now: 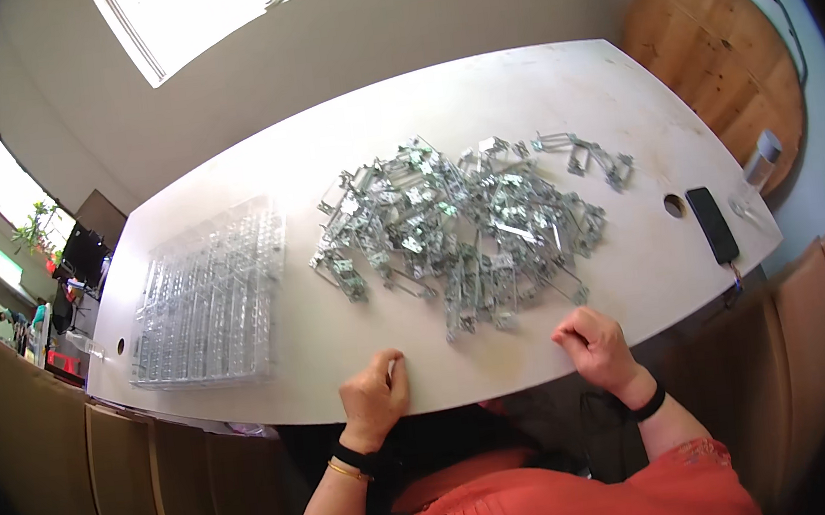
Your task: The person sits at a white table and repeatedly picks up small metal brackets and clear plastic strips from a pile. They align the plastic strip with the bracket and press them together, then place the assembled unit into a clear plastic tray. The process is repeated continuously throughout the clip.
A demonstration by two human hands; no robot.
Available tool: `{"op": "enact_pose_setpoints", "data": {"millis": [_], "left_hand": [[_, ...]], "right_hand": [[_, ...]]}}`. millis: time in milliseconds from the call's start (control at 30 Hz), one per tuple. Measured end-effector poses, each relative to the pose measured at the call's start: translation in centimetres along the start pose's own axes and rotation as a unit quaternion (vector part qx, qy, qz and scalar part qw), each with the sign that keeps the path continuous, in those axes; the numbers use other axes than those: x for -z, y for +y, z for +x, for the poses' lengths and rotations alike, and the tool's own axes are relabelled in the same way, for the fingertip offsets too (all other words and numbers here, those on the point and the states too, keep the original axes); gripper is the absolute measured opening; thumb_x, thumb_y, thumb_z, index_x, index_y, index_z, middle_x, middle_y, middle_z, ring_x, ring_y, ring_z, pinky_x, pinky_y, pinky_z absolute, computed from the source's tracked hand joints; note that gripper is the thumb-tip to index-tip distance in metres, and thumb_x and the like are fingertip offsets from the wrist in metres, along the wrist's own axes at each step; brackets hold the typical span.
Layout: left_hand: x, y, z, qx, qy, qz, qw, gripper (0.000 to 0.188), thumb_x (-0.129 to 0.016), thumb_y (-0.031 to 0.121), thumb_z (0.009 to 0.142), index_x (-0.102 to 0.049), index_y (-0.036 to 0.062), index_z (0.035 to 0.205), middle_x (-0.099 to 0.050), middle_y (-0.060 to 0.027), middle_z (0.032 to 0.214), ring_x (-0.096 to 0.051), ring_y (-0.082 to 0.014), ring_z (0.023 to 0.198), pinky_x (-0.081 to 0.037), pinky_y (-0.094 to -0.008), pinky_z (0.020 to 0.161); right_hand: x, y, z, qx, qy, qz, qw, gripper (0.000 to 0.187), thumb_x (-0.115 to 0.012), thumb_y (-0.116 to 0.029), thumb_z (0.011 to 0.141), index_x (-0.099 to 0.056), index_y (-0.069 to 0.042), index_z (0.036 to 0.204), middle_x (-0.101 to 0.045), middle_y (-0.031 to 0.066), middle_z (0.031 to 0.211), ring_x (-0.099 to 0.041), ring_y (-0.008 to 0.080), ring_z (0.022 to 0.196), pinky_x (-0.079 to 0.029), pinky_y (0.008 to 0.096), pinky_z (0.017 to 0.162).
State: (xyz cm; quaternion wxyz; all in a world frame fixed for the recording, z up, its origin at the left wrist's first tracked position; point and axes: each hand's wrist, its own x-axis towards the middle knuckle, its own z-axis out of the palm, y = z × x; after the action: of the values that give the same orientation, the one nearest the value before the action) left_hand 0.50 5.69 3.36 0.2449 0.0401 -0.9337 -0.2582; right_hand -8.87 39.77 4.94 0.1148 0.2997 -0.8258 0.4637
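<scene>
My left hand (375, 397) rests at the table's near edge, curled into a loose fist with nothing showing in it. Also closed, my right hand (595, 347) lies at the near edge further right, fingertips tucked in and no object visible between them. Beyond both hands spreads a tangled heap of small silvery metal brackets (459, 217) with thin arms, apart from either hand. A few brackets (583, 154) lie loose at the heap's far right. Left of the heap is a stack of clear plastic compartment trays (206, 299); what their cells hold is too small to tell.
The white table (425, 372) has a cable hole (675, 206) on the right. Beside it lie a black phone (713, 224) with a cable and a clear bottle (762, 160). A round wooden tabletop (713, 55) leans at the wall. Brown panels (808, 337) flank me.
</scene>
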Motion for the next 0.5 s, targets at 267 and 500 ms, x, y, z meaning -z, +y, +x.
{"op": "enact_pose_setpoints", "data": {"millis": [267, 500], "left_hand": [[1.1, 0.4, 0.0, 0.044, -0.056, 0.007, 0.997, 0.009, -0.074, 0.013, 0.094, -0.074, 0.0126, 0.103, -0.061, -0.008, 0.058, -0.065, -0.0273, 0.05, -0.049, -0.0393, 0.049], [1.0, 4.2, 2.6, 0.069, -0.154, -0.064, 0.984, 0.056, -0.08, 0.033, 0.096, -0.059, 0.0015, 0.138, -0.069, -0.0178, 0.112, -0.071, -0.0253, 0.079, -0.059, -0.036, 0.07]], "right_hand": [[-1.0, 0.2, -0.3, 0.016, 0.011, -0.023, 1.0, 0.016, -0.08, -0.006, 0.085, -0.065, -0.01, 0.09, -0.068, 0.0092, 0.082, -0.066, 0.0352, 0.072, -0.053, 0.0436, 0.063], [-1.0, 0.1, 0.1, 0.013, -0.006, -0.021, 1.0, 0.017, -0.082, -0.006, 0.085, -0.066, -0.01, 0.089, -0.069, 0.0091, 0.081, -0.067, 0.0315, 0.069, -0.052, 0.0407, 0.061]]}}
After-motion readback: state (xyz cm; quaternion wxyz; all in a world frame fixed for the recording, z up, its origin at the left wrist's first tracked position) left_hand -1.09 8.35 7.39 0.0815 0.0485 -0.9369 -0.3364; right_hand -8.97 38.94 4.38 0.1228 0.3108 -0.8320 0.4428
